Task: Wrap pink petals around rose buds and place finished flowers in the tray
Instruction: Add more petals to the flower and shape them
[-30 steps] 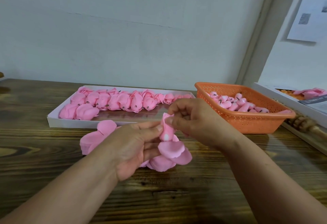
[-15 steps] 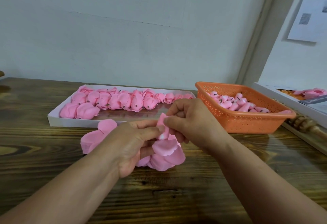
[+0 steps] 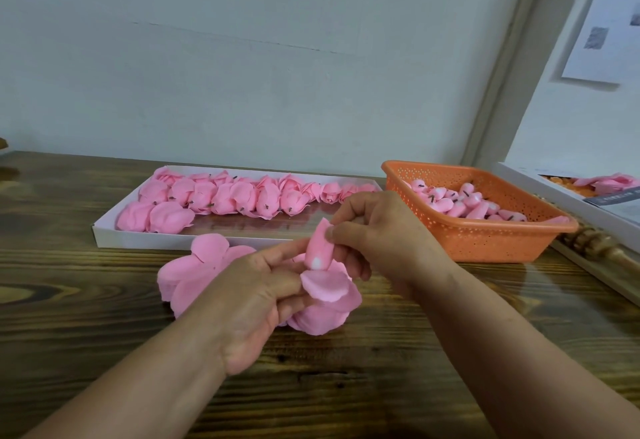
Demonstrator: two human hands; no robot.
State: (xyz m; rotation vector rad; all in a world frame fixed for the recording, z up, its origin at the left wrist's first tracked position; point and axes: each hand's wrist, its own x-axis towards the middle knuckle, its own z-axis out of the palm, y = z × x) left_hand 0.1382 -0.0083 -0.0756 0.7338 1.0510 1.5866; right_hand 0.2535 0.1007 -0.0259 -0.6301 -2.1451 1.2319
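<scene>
Dark wooden table, pale wall, paper sheet pinned at right, turned wooden stick

The table is dark, grained wood with a glossy sheen. The tray at 11 o'clock looks like matt white card. The basket at 2 o'clock is perforated orange plastic. The petals look soft, matt and foam-like.

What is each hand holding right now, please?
Left hand: holds the petals.
Right hand: pinches the rose bud.
</scene>
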